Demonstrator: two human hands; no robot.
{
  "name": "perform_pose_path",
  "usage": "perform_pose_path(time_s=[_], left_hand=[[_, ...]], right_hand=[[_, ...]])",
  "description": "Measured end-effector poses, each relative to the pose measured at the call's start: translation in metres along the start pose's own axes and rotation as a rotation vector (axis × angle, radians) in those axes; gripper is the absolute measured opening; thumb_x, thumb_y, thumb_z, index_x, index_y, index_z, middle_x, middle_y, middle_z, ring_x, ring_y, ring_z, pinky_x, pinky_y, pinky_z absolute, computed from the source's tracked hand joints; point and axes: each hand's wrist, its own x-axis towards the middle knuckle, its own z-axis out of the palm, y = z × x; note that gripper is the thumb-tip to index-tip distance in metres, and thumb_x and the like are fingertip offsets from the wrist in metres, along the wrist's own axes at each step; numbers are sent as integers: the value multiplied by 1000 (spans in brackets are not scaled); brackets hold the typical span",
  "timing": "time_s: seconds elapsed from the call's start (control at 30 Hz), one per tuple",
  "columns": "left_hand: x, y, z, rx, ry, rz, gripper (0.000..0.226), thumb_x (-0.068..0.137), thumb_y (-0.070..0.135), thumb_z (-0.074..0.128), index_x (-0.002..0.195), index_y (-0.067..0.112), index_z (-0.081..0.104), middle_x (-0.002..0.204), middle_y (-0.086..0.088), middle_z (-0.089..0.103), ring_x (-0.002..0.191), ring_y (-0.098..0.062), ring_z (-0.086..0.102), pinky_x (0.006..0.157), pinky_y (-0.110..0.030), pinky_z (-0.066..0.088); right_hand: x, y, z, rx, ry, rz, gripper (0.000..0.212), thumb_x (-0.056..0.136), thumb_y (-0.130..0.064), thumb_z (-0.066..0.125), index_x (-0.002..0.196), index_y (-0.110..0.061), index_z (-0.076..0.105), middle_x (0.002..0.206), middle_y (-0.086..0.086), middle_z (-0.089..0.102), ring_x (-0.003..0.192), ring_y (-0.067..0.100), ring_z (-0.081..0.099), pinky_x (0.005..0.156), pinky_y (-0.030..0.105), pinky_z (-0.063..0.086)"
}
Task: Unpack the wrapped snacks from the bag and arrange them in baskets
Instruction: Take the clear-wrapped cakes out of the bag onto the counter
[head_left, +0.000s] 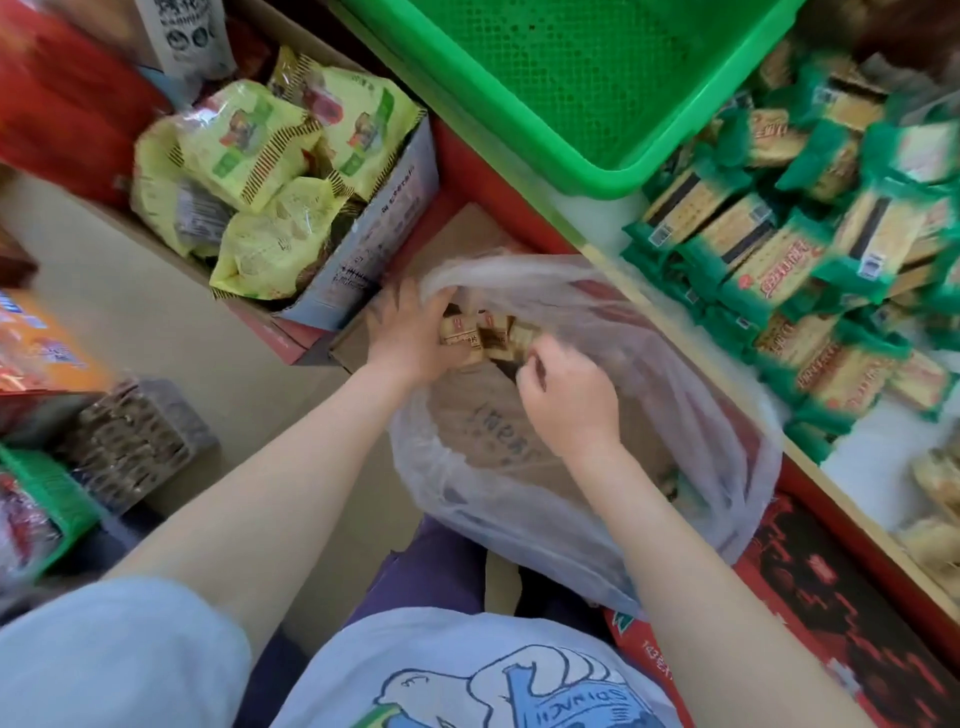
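Observation:
A clear plastic bag (691, 415) lies open over a brown cardboard box (483, 415) in front of me. Both my hands reach into its mouth. My left hand (410, 332) grips a bunch of small tan wrapped snacks (483, 335) at the bag's far end. My right hand (563, 395) sits just right of them with its fingers curled at the same bunch; its fingertips are hidden. An empty green plastic basket (566, 78) stands on the shelf above the bag.
Green-wrapped cracker packs (810, 249) are piled on the white shelf at the right. A carton of yellow snack bags (270, 171) stands at the left. More boxes and a small green basket (47, 499) crowd the floor at the left. A red carton (831, 597) lies near my right arm.

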Motion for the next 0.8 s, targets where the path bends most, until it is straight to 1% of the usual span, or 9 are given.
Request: perform_pose_path(time_s=[0.07, 0.13, 0.2, 0.33, 0.43, 0.5, 0.57, 0.7, 0.8], left_hand=[[0, 1, -1, -48, -17, 2, 86, 80, 50, 67, 153, 35, 24, 156, -14, 19, 145, -41, 12, 113, -59, 26], [-2, 1, -4, -127, -27, -3, 82, 81, 42, 70, 151, 31, 29, 153, -14, 22, 144, -42, 12, 110, -55, 33], [-3, -2, -7, -183, -22, -8, 75, 83, 32, 72, 148, 27, 36, 150, -16, 24, 142, -43, 17, 108, -49, 34], [-6, -4, -6, -303, -69, -9, 76, 85, 17, 68, 152, 22, 32, 144, -20, 34, 126, -41, 44, 89, -36, 42], [-12, -8, -5, -388, -94, -47, 74, 88, 9, 61, 154, 21, 28, 133, -18, 51, 117, -38, 54, 79, -34, 44], [-16, -15, -6, -476, -105, -92, 78, 88, 8, 62, 155, 23, 25, 134, -13, 54, 119, -34, 54, 86, -37, 48], [-20, -22, -6, -583, -115, -116, 80, 87, 7, 64, 155, 23, 27, 139, -8, 52, 126, -28, 51, 89, -32, 45], [-28, -24, -10, -834, -78, -91, 80, 83, 0, 67, 154, 18, 34, 146, 1, 47, 138, -18, 41, 99, -24, 33], [-37, -17, -11, -970, -90, -53, 89, 71, 15, 75, 151, 24, 38, 145, 8, 47, 135, -11, 42, 100, -26, 36]], right_hand=[[-2, -3, 14, 185, -258, 263, 22, 96, -24, 50, 115, -17, 60, 97, 3, 65, 85, 21, 61, 71, 33, 50], [0, -3, 27, 538, -297, 610, 32, 97, -21, 53, 127, -14, 58, 105, 3, 65, 94, 18, 64, 78, 29, 54], [1, -4, 41, 856, -278, 864, 28, 98, -15, 54, 125, -10, 55, 109, 9, 65, 97, 23, 66, 79, 32, 58], [11, -6, 71, 1021, -259, 903, 31, 97, -11, 55, 128, -11, 54, 119, 11, 62, 112, 25, 61, 87, 35, 56], [19, -11, 82, 1181, -227, 965, 41, 98, -15, 58, 137, -9, 48, 127, 15, 63, 114, 27, 63, 86, 35, 56], [19, -9, 86, 1224, -191, 991, 45, 98, -18, 60, 140, -10, 45, 123, 15, 64, 105, 27, 64, 85, 36, 57], [14, -7, 83, 1209, -183, 965, 43, 97, -22, 63, 137, -16, 46, 123, 12, 62, 103, 24, 62, 88, 37, 56], [2, -4, 67, 1152, -277, 844, 27, 96, -36, 66, 121, -31, 58, 131, 2, 60, 116, 22, 60, 80, 30, 55], [-5, -5, 60, 1161, -317, 804, 39, 95, -45, 63, 130, -31, 54, 134, -4, 60, 121, 19, 58, 89, 33, 52]])
